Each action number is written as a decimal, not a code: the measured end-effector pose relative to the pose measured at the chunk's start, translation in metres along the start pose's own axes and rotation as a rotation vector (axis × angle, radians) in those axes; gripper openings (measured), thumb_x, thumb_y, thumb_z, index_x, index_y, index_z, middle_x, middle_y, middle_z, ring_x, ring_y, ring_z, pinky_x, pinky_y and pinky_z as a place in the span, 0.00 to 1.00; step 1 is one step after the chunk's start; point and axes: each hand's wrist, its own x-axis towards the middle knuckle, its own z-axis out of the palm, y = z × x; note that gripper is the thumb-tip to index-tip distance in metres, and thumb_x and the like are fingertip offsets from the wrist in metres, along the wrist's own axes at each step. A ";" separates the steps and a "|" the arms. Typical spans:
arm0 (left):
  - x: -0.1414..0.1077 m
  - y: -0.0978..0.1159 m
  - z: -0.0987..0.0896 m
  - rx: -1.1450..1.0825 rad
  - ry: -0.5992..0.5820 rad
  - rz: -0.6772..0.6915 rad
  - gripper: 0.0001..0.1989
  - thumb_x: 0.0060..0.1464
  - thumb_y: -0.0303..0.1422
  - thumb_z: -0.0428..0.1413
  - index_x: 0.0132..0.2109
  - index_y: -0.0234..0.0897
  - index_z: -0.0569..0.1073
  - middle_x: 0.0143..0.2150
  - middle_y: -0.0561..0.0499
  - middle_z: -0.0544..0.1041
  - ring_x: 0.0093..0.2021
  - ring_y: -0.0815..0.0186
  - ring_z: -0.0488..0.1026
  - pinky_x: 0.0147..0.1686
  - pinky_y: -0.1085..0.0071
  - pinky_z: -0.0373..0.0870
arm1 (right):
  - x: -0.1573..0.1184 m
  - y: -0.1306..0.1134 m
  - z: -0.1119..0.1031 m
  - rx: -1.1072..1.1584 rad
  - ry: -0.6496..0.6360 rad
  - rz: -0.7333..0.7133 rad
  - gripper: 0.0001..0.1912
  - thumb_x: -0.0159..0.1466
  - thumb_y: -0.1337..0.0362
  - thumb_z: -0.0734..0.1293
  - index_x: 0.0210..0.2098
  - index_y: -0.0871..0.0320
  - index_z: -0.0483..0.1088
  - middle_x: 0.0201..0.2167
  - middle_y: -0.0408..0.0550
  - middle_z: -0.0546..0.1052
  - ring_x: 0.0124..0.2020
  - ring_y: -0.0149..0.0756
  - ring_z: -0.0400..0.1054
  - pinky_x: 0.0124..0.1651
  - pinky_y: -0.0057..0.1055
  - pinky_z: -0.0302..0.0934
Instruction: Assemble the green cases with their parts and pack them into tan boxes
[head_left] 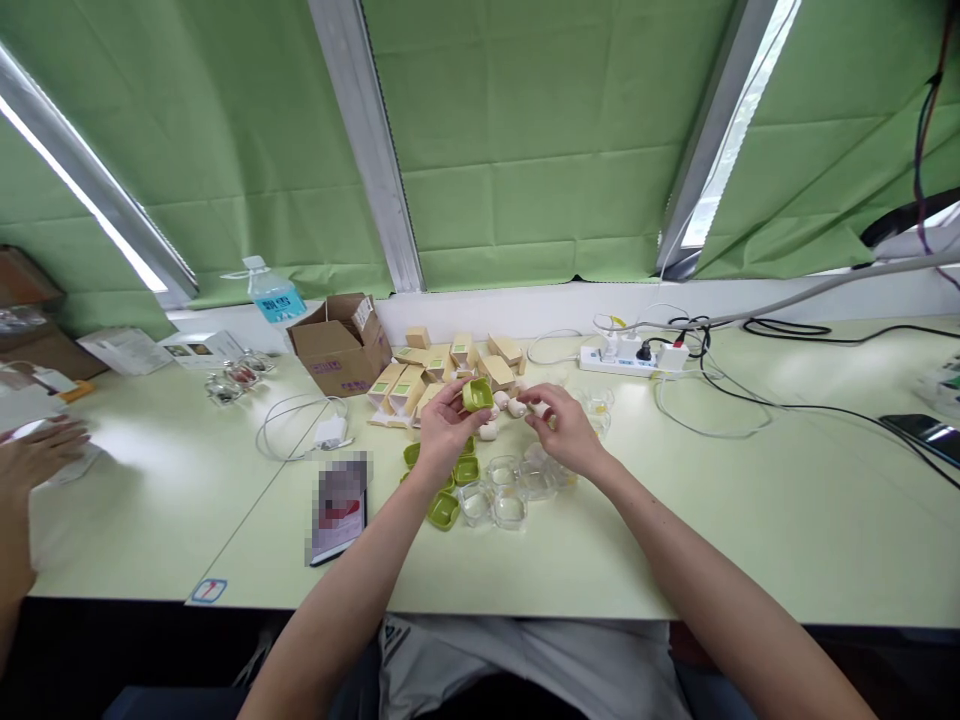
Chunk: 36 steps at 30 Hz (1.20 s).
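A small green square cup [478,394] is held up in my left hand [444,428], its open side showing. Beside it, several small white roll-like pieces [516,407] lie on the table. My right hand [564,432] is at these pieces with its fingers curled together; a whitish bit shows between them, too small to name. More green cups [444,511] lie below my left hand. Clear plastic cups or covers [510,509] sit to their right, some partly hidden under my right hand.
Pale yellow cartons [406,389] lie behind my hands, by a brown cardboard box [341,345] and a water bottle [274,290]. A phone [340,510] and white charger [330,432] are left. A power strip [630,360] with cables stands back right. Another person's hand [45,450] shows far left.
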 end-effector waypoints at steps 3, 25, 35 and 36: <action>0.004 -0.005 -0.006 -0.027 0.021 0.001 0.33 0.44 0.34 0.76 0.58 0.38 0.80 0.52 0.43 0.85 0.48 0.57 0.84 0.46 0.62 0.84 | 0.012 -0.005 0.017 -0.446 -0.280 0.060 0.13 0.70 0.66 0.70 0.54 0.55 0.77 0.51 0.54 0.82 0.54 0.47 0.76 0.49 0.38 0.71; -0.008 0.003 0.012 0.090 -0.075 0.112 0.28 0.50 0.34 0.74 0.57 0.39 0.79 0.56 0.42 0.82 0.55 0.54 0.82 0.54 0.58 0.82 | 0.010 -0.022 -0.020 0.623 0.056 0.212 0.25 0.56 0.51 0.83 0.48 0.57 0.81 0.39 0.49 0.85 0.40 0.40 0.80 0.45 0.38 0.76; -0.018 0.007 0.015 0.303 -0.151 0.357 0.26 0.56 0.29 0.70 0.61 0.47 0.80 0.59 0.44 0.80 0.63 0.52 0.76 0.62 0.53 0.78 | -0.002 -0.046 -0.016 0.620 0.035 0.249 0.22 0.54 0.51 0.83 0.43 0.57 0.84 0.39 0.51 0.86 0.40 0.43 0.79 0.48 0.41 0.75; -0.018 0.007 0.014 0.323 -0.158 0.369 0.26 0.56 0.29 0.70 0.61 0.47 0.80 0.60 0.44 0.80 0.63 0.51 0.76 0.62 0.52 0.78 | -0.003 -0.046 -0.017 0.603 0.027 0.247 0.21 0.55 0.51 0.82 0.42 0.57 0.84 0.39 0.51 0.86 0.40 0.43 0.79 0.47 0.41 0.74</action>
